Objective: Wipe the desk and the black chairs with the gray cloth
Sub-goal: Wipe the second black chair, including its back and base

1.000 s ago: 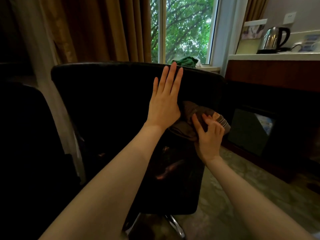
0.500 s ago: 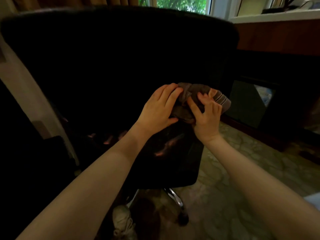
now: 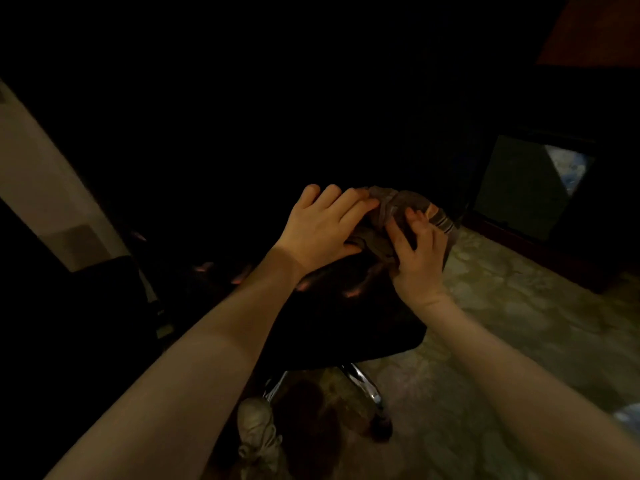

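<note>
Left hand (image 3: 322,226) and right hand (image 3: 415,251) both have fingers curled round the bunched cloth (image 3: 401,209), chair (image 3: 346,317) right under the grip. Looks like they're gathering it into a pad for wiping.

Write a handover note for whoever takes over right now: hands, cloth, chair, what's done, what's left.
Left hand: grips the gray cloth, bunched above the black chair seat.
Right hand: grips the same cloth.
Done: no telling how much is wiped; the picture is too dark.
Left: probably wipe this chair, then the remaining chairs and the desk.
</note>
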### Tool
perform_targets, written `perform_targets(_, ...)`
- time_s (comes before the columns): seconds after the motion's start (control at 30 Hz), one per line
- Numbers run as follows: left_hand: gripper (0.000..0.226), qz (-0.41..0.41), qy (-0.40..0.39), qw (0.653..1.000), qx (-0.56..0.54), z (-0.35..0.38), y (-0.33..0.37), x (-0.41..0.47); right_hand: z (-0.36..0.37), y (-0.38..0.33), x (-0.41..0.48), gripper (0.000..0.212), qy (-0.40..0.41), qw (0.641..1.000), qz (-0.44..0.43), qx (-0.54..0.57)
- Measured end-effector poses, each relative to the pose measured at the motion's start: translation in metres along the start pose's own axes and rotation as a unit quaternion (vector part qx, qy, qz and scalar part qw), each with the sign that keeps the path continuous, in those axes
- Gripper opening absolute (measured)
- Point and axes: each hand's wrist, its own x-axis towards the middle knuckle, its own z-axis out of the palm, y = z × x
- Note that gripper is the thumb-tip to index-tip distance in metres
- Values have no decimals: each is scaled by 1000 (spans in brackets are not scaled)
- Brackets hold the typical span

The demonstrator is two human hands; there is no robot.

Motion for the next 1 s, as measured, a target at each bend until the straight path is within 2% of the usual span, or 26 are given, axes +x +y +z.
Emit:
perform_targets(0.17,75,9,20,1000,-6,4,1,-21,5,-9,-11,32,-2,1000,-15,12)
perform_targets(0.33,54,-14,31,999,-30,10,10,-47,11,-17,-29,33,-18,999,-45,1)
perform_targets(0.4,61,-17,10,999,-33,11,14,-58,13,-22,-40,42,-33,998,-48,-3)
perform_targets(0.53,76,-36,-56,997,-31,13,21,-75,13,-32,-56,29,-54,998,-39,13)
perform_targets(0.77,70,-37,-89,993,-65,17,25,-91,10,-44,-69,46,-114,992,-47,10)
perform_targets(0.9,67,-36,-140,987,-75,15,34,-114,7,-57,-94,53,-180,982,-60,12)
perform_targets(1.0,57,-57,-196,975,-87,13,42,-130,12,-68,-112,69,-237,970,-40,34)
